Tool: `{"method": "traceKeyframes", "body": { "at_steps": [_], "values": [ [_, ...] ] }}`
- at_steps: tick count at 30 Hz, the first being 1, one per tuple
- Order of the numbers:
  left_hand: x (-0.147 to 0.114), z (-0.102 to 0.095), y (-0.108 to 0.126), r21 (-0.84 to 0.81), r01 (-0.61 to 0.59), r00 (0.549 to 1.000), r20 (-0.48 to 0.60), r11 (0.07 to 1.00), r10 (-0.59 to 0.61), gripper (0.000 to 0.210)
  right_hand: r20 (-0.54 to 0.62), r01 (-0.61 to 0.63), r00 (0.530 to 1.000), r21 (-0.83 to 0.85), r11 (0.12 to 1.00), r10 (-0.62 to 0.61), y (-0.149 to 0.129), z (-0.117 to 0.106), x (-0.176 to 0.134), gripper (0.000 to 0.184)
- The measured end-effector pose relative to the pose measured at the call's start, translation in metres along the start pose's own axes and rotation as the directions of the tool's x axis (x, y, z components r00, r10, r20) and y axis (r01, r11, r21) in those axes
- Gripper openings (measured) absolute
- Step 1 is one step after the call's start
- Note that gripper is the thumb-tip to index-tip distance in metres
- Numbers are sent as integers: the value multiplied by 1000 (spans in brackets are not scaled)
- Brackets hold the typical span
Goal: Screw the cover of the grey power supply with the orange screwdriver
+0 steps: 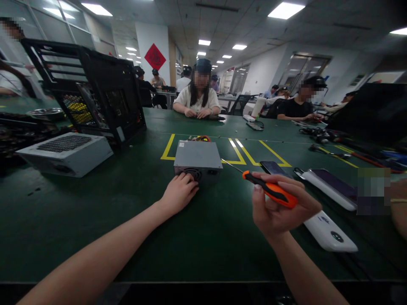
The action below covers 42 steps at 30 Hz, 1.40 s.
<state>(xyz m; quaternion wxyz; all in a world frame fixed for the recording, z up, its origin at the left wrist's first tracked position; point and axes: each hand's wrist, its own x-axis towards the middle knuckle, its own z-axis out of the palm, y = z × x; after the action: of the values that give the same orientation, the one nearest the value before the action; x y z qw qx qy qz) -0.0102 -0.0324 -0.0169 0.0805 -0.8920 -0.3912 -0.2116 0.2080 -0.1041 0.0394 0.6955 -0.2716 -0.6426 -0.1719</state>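
A grey computer power supply [197, 154] lies on the green table in front of me, its fan grille and socket facing my side. My left hand [179, 193] has its fingers closed against the grille at the near left edge. An orange and black screwdriver [270, 189] is gripped in my right hand [282, 212], to the right of the power supply. Its thin shaft points up and left, with the tip close to the right side of the casing; I cannot tell whether they touch. Coloured cables [202, 138] show behind the power supply.
To the left stand a second power supply [85, 154] and a black computer case [127, 97]. White phone-like devices [330, 233] and a dark phone [273, 167] lie at right. Yellow tape [168, 148] marks the table. A person [197, 99] sits opposite.
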Motion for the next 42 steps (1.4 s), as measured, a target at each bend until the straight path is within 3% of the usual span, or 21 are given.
{"method": "traceKeyframes", "body": {
  "at_steps": [5, 11, 15, 17, 18, 21, 24, 25, 27, 30, 36, 42],
  "values": [
    [4, 7, 6, 1, 10, 998, 66, 1000, -10, 23, 53, -11, 999, 2, 1000, 11, 0, 0, -4, 53],
    [3, -7, 11, -72, 32, 991, 135, 997, -22, 22, 52, -13, 999, -8, 1000, 14, 0, -2, -2, 49],
    [2, -13, 13, -346, 204, 977, 124, 916, -171, 17, 65, -5, 998, -8, 1000, 6, -1, -2, -2, 49],
    [2, -15, 15, -584, 307, 950, 147, 752, -274, 15, 61, -7, 998, 2, 1000, 7, -3, -1, -2, 48],
    [2, -16, 16, -704, 339, 934, 174, 624, -312, 14, 57, -8, 998, 6, 1000, 7, -4, -1, -1, 48],
    [3, -22, 23, -928, 358, 887, 303, 103, -349, 14, 62, 12, 998, 23, 1000, -13, -13, -4, 1, 49],
    [2, -29, 30, -859, 341, 842, 459, -382, -282, 11, 43, 44, 998, 29, 999, -46, -33, -13, -3, 56],
    [1, -32, 32, -802, 336, 832, 499, -493, -244, 10, 25, 36, 999, 15, 999, -37, -42, -17, -6, 60],
    [-1, -35, 35, -704, 328, 832, 531, -630, -160, 8, 57, -9, 998, -28, 1000, 10, -62, -24, -12, 60],
    [-4, -36, 39, -647, 328, 861, 504, -688, -63, 9, 101, -139, 985, -51, 989, 143, -86, -27, -22, 48],
    [-5, -32, 39, -661, 319, 876, 479, -679, -55, 12, 116, -73, 989, -128, 989, 88, -94, -18, -39, 63],
    [-6, -35, 41, -676, 367, 854, 517, -639, -57, 16, -14, -80, 997, -85, 993, 79, -96, -9, -50, 65]
  ]
}}
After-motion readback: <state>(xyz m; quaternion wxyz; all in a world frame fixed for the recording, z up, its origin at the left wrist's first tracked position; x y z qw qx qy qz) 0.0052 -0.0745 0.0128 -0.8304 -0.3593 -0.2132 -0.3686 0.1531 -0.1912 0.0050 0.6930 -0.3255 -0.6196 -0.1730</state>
